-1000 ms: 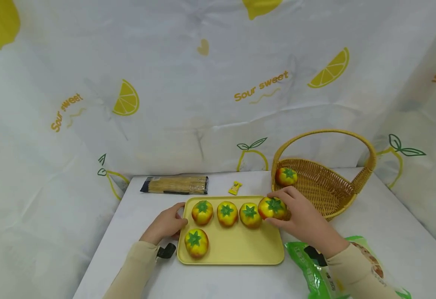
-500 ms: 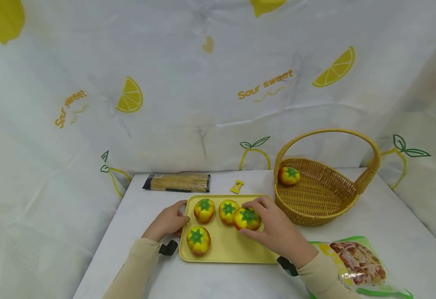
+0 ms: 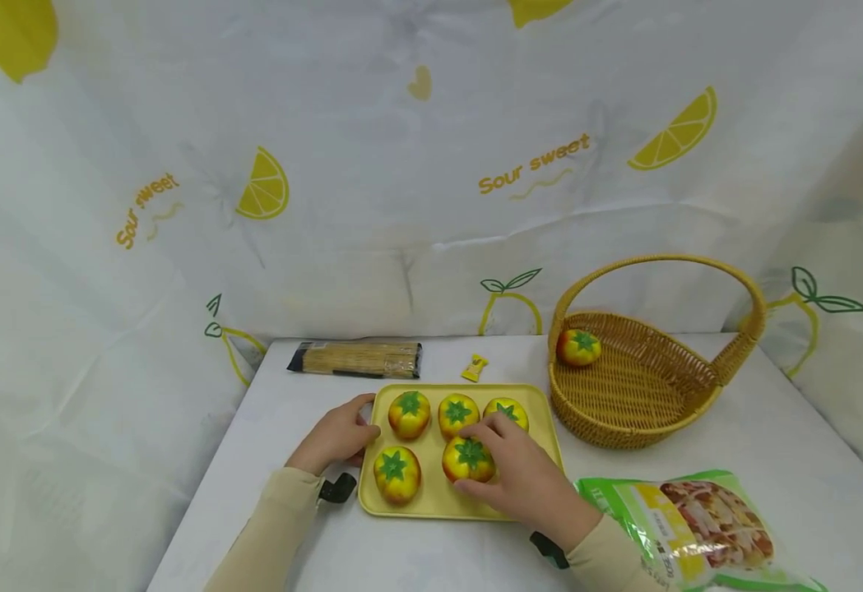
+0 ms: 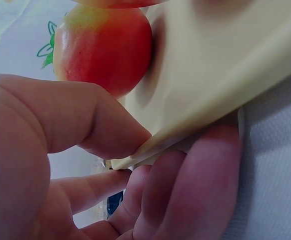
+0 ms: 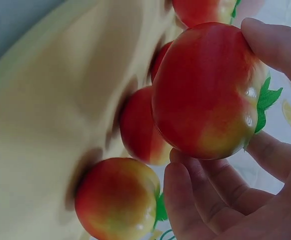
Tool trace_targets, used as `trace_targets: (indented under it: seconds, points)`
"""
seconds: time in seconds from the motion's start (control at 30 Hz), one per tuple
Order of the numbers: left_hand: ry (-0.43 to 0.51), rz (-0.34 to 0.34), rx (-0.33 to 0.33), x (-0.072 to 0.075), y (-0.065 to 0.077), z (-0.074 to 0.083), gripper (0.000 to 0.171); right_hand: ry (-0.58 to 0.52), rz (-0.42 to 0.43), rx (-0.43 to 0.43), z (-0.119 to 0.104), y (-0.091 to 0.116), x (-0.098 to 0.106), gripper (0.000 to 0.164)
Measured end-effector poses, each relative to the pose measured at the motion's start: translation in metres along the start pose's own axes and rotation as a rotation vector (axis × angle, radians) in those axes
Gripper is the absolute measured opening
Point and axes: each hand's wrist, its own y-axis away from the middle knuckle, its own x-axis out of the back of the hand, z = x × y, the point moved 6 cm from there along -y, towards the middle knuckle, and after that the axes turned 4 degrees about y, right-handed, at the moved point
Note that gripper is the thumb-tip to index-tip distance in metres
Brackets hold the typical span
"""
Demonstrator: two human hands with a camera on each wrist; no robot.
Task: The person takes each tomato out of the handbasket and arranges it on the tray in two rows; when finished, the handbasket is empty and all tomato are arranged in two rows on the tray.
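My right hand (image 3: 523, 477) holds a red-and-yellow persimmon (image 3: 466, 462) with a green star-shaped leaf top, close over the front half of the yellow tray (image 3: 431, 503). Thumb and fingertips lie on opposite sides of the fruit (image 5: 205, 92) in the right wrist view. Three similar persimmons form the tray's back row: left (image 3: 409, 416), middle (image 3: 458, 413) and right (image 3: 508, 409), the last partly behind my right hand. One more persimmon (image 3: 397, 474) sits at the front left. My left hand (image 3: 335, 436) pinches the tray's left rim (image 4: 185, 127), thumb above, fingers beneath.
A wicker basket (image 3: 624, 399) with a tall handle stands behind right, one persimmon (image 3: 578, 349) inside. A green food bag (image 3: 698, 526) lies at front right. Behind the tray are a pack of thin sticks (image 3: 357, 359) and a small yellow wrapped candy (image 3: 475, 367).
My right hand has carried its persimmon leftward and toward the front, from the tray's back right corner to the front middle. The left hand keeps its grip on the tray rim.
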Motion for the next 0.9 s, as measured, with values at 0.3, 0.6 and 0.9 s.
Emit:
trace_targets:
  seconds: [0.3, 0.6, 0.9]
  points:
    - [-0.007, 0.000, 0.002, 0.001, -0.001, 0.001, 0.068, -0.015, -0.042, 0.031, -0.002, 0.000, -0.015, 0.058]
    - [-0.007, 0.005, 0.000, 0.005, 0.002, 0.003, 0.069, -0.006, -0.060, 0.046, -0.004, -0.001, -0.019, 0.060]
    - [-0.006, -0.005, 0.003, 0.001, 0.000, 0.003, 0.068, 0.024, -0.097, 0.028, 0.000, 0.000, -0.027, 0.062]
